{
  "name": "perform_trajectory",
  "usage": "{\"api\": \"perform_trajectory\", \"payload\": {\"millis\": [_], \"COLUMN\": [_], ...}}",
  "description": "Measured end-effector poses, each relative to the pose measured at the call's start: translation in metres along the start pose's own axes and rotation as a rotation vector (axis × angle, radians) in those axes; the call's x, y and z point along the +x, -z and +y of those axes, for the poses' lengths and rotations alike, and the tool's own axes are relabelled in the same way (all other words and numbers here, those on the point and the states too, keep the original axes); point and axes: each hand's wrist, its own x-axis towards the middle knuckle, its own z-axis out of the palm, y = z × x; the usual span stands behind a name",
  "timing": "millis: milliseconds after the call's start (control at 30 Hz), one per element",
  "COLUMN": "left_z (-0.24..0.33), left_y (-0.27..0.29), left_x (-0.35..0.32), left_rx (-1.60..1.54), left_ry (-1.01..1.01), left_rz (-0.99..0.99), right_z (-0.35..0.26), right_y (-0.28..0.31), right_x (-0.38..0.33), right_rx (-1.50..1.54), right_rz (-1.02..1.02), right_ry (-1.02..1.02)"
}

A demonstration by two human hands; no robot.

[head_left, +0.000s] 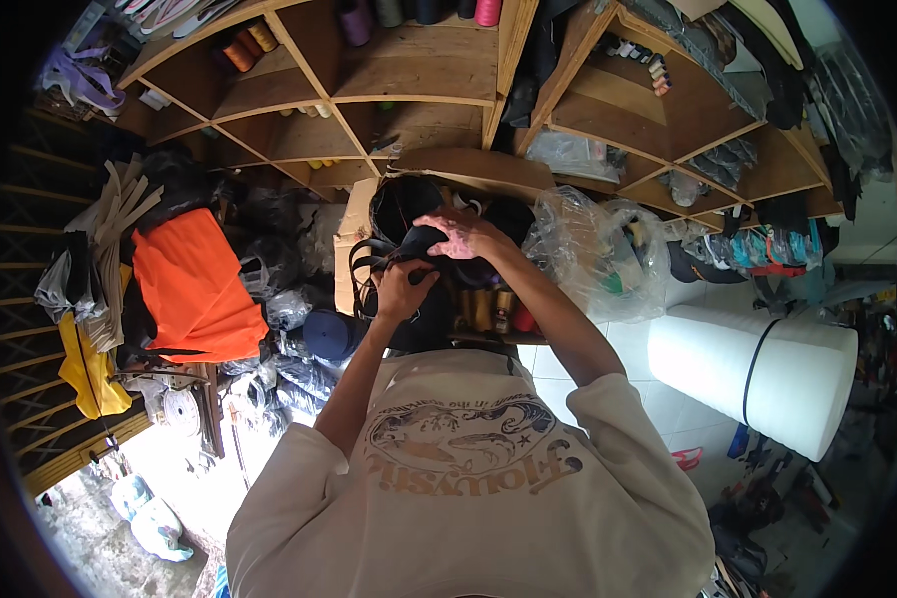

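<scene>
Both hands work over an open cardboard box [359,214] straight ahead of me. My left hand [405,291] is closed round a black strap [367,251], which loops out to its left. A little farther off, my right hand [456,237] reaches in from the right, its fingers curled onto the same dark bundle of black strap. The fingertips of both hands are partly hidden in the black material. Inside the box, brown and gold thread spools [483,310] stand beside my hands, and a black plastic bag [406,204] lies at its far left.
Wooden shelves [414,75] with spools rise beyond the box. To its right are a clear plastic bag [600,254] and a large white foam roll [757,379]. Orange fabric [197,284] hangs at left, near a dark blue webbing roll [331,333].
</scene>
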Motion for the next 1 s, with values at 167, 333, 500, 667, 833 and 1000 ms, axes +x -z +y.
{"api": "perform_trajectory", "payload": {"millis": [167,333,500,667,833,1000], "left_z": [-0.001,0.023,0.017,0.002,-0.010,-0.012], "left_y": [0.001,0.011,0.006,-0.004,-0.003,0.002], "left_x": [-0.002,-0.006,0.001,0.001,-0.015,-0.017], "left_rx": [-0.010,-0.073,0.038,0.030,0.049,-0.045], "left_ry": [-0.020,-0.085,-0.195,-0.198,-0.235,-0.167], "left_rz": [0.077,0.110,0.270,0.278,0.247,0.247], "right_z": [0.021,0.026,0.030,0.029,0.060,0.074], "right_y": [-0.002,-0.013,-0.020,-0.019,0.013,0.040], "right_x": [0.016,0.017,0.015,0.012,0.015,0.006], "right_rx": [0.240,0.166,0.195,0.124,-0.010,0.029], "right_rz": [-0.233,-0.189,-0.134,-0.037,0.088,0.166], "right_ry": [-0.169,-0.085,-0.098,-0.072,-0.265,-0.297]}}
